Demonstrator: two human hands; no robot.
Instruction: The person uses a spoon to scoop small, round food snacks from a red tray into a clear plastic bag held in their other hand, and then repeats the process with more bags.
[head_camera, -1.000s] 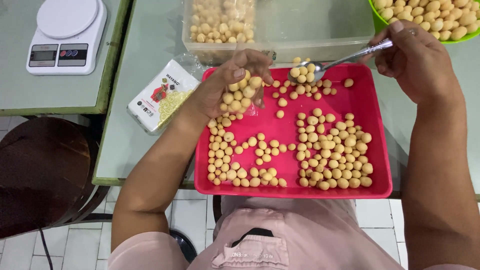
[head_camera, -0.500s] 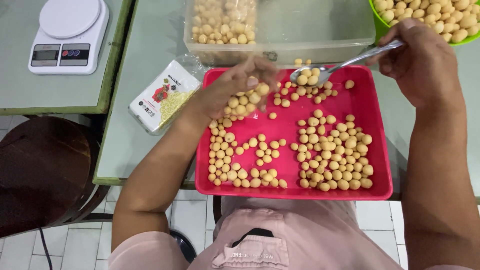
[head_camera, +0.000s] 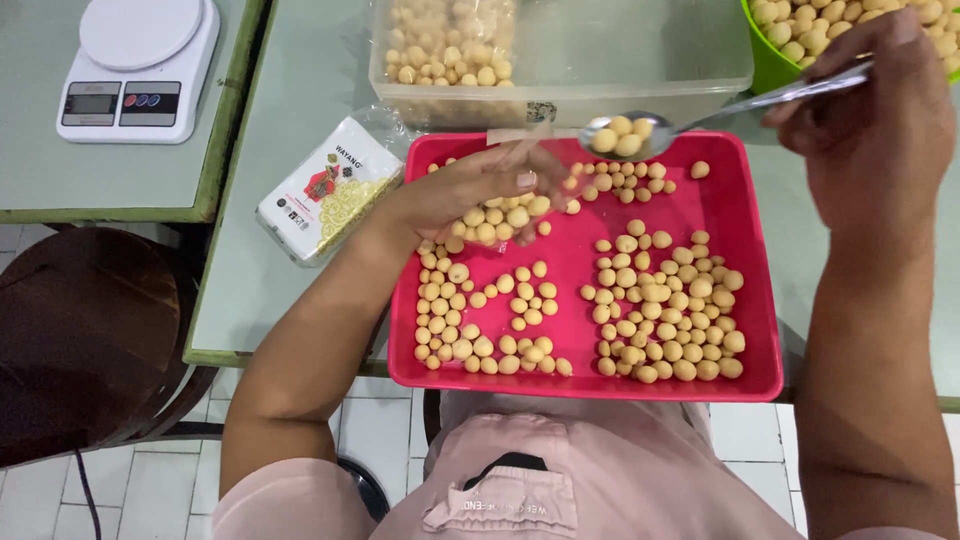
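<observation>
Right hand (head_camera: 875, 120), fingers closed on metal spoon (head_camera: 640, 135) carrying tan dough balls, upper centre | left hand (head_camera: 480, 190), fingers loosely curled, palm cupping balls | red plastic tray (head_camera: 570, 250) on pale green desk (head_camera: 310, 130): many balls laid, centre and upper right bare | clear tub (head_camera: 600, 50), green bowl (head_camera: 765, 60) still hold stock.

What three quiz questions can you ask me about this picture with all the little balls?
1. True or false: the spoon in the right hand is empty.
2. What colour is the tray under the small round balls?
3. Which lies left of the tray: A) the white packet, B) the green bowl?

Key: 1. False, it carries a few balls. 2. Red. 3. A. The left hand also holds balls over the tray.
</observation>
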